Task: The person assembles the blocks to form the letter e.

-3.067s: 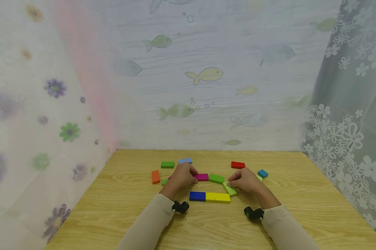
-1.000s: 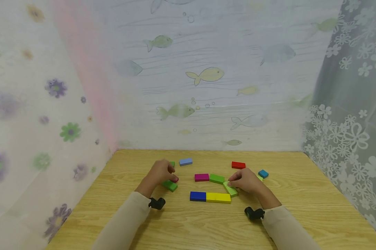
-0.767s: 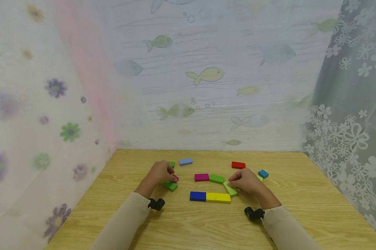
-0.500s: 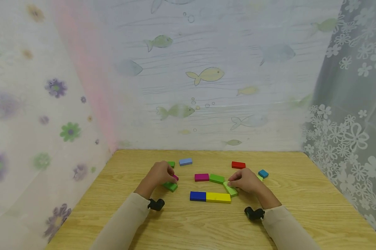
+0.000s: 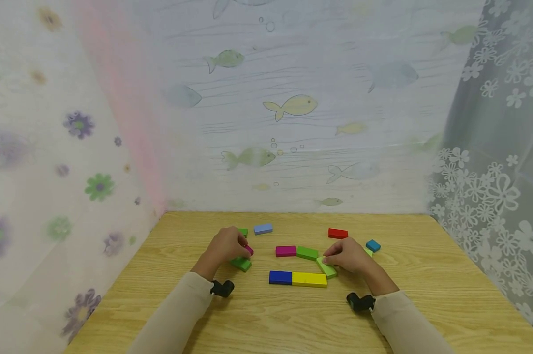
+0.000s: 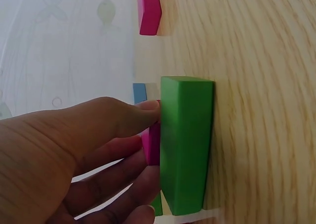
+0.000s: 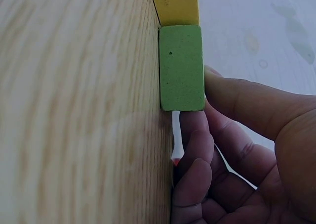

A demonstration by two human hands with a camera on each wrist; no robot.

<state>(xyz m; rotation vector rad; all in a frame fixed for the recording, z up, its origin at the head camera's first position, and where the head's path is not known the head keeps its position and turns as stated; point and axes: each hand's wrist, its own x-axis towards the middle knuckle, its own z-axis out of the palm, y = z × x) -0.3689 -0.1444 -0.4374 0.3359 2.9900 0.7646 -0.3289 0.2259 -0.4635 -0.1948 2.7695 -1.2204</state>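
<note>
My left hand (image 5: 224, 244) pinches a magenta block (image 6: 153, 147) between thumb and fingers, just behind a green block (image 6: 185, 140) lying on the table. Most of this magenta block is hidden by the hand in the head view. My right hand (image 5: 350, 256) has thumb and fingertips on a light green block (image 5: 326, 268), set at a slant. In the right wrist view the thumb lies on that block's top edge, with the other fingers curled beside it. Left of it, a second magenta block (image 5: 286, 251) and a green block (image 5: 307, 253) stand end to end in a bending row.
Nearer the person, a dark blue block (image 5: 280, 278) and a longer yellow block (image 5: 309, 280) lie end to end. Farther back are a light blue block (image 5: 263, 229), a red block (image 5: 338, 234) and a blue block (image 5: 373, 246). A patterned curtain borders the table (image 5: 288, 324).
My left hand has gone left from the middle magenta block to the one behind the left green block, and that magenta block has turned slightly. The right hand stays in place.
</note>
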